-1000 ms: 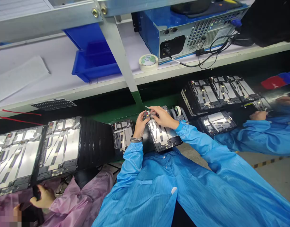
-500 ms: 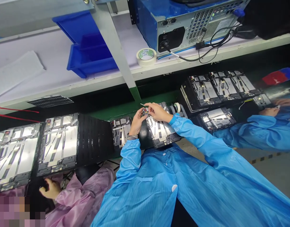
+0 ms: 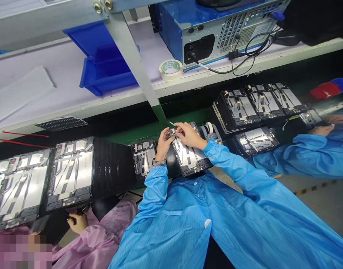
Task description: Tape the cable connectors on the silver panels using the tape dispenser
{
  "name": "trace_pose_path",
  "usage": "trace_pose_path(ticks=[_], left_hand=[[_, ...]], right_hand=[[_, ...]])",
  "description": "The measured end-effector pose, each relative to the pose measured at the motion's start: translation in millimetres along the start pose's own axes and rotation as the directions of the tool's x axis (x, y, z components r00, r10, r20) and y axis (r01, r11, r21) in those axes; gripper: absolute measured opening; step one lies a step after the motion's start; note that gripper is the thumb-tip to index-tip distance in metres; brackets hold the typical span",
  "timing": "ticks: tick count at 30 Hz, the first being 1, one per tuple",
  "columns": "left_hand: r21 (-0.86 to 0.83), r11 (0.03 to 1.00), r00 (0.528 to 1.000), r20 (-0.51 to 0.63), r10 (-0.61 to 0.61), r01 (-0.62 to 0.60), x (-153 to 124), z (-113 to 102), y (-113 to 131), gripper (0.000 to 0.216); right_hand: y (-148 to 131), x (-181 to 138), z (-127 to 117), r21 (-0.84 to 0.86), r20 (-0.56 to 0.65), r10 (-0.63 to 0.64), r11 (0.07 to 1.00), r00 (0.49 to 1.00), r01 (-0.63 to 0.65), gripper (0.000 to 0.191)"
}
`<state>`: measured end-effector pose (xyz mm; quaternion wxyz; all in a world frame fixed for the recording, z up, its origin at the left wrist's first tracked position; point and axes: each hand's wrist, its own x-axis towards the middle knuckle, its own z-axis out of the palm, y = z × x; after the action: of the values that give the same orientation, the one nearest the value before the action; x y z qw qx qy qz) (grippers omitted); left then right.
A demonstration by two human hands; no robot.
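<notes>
An opened flat device with silver shielding lies on the dark belt in front of me. Both my hands work at its far left corner. My left hand is curled, its fingertips pinching the corner by a small component. My right hand is closed in a pinch over the same spot, and a thin white strip sticks out past its fingers. A second, smaller open device lies just left of my left wrist.
More open devices line the belt to the left, and a stack sits at the right. A tape dispenser stands behind my right hand. The shelf holds a tape roll, blue bin and computer case. Co-workers sit left and right.
My hands stay pinched at the device's corner, with only small finger shifts. The pink-sleeved co-worker's hand has moved right along the belt's near edge. The view shifted slightly.
</notes>
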<state>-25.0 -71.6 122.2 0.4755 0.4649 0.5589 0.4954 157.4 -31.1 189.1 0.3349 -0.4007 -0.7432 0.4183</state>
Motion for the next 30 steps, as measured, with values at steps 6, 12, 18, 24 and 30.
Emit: trace_pose_path(ticks=[6, 12, 18, 24, 30], left_hand=[[-0.030, 1.000, 0.999, 0.040, -0.004, 0.005, -1, -1, 3, 0.071], [-0.097, 0.995, 0.999, 0.049, 0.001, 0.004, -1, -1, 6, 0.071], [-0.017, 0.998, 0.998, 0.038, 0.056, -0.056, 0, -1, 10, 0.063], [0.066, 0.994, 0.995, 0.046, 0.089, -0.091, 2, -4, 10, 0.040], [0.226, 0.966, 0.990, 0.093, 0.109, -0.127, 2, -11, 14, 0.022]], right_hand=[[-35, -41, 6, 0.743, 0.229, 0.369, 0.532, 0.901, -0.406, 0.049], [-38, -54, 24, 0.869, 0.304, 0.423, 0.245, 0.854, -0.431, 0.048], [-35, -45, 30, 0.900, 0.346, 0.459, 0.083, 0.818, -0.427, 0.035], [-31, -44, 34, 0.908, 0.375, 0.461, -0.007, 0.804, -0.419, 0.024], [-32, -39, 32, 0.903, 0.405, 0.461, -0.065, 0.790, -0.425, 0.012]])
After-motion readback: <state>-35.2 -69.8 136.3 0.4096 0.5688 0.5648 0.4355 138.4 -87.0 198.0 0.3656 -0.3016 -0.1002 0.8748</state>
